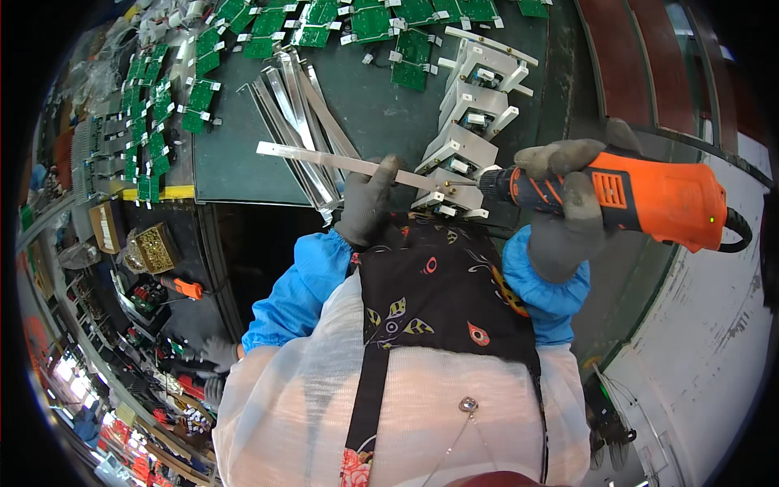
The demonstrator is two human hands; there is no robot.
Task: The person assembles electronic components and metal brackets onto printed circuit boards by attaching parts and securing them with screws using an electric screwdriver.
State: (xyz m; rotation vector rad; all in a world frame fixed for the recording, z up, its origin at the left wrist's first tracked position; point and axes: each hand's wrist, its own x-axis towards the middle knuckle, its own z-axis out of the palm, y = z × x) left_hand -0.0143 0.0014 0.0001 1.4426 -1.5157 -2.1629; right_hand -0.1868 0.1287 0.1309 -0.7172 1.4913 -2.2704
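Note:
In a dark grey glove, my right hand (568, 223) is wrapped round an orange and black electric screwdriver (665, 199), held level. Its bit points left and reaches a screw on the nearest white housing (448, 180). My left hand (365, 207), gloved too, pinches a long flat metal strip (316, 157) between thumb and fingers. The strip's right end lies over that housing, by the bit; its left end sticks out past the hand. Behind the nearest housing, several similar white housings (471, 101) with small connectors run away in a row.
A bundle of loose metal strips (304, 122) lies left of centre on the dark green table (235, 162). Green circuit boards (414, 61) cover the far and left parts. At lower left are a box of small brass-coloured parts (156, 249), another orange screwdriver (188, 288) and another person's gloved hand (219, 353).

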